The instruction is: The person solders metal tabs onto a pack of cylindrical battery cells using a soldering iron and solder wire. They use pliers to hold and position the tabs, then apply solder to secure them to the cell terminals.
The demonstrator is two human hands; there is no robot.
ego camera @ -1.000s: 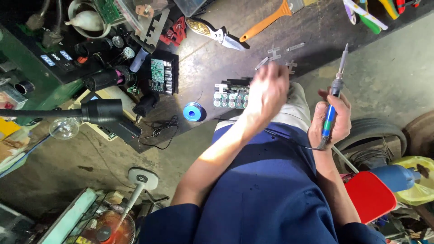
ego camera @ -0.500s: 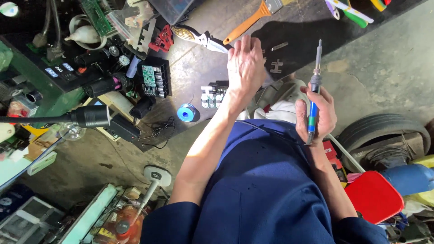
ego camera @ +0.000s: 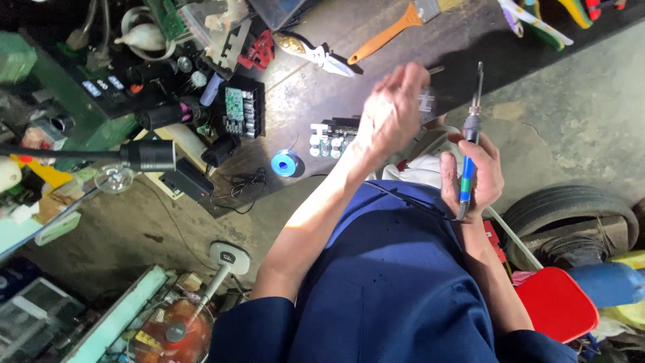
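At centre left a blue solder spool [ego camera: 285, 163] lies on the dark, stained metal floor sheet [ego camera: 376, 27]. The left hand [ego camera: 393, 111] hovers open and empty, upper centre. The right hand [ego camera: 474, 176], centre right, is closed around a blue-handled soldering iron [ego camera: 470, 144], tip up. A red stool [ego camera: 556, 304] sits lower right.

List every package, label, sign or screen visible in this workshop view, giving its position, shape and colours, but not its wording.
Green equipment case, upper left on the bench: boxy, with small pale rectangular labels on its dark top.
Pale flat box, left edge: rectangular, light green.
No lit screen or sign can be made out.
The left hand is raised and empty; the right hand holds a blue-handled soldering iron.
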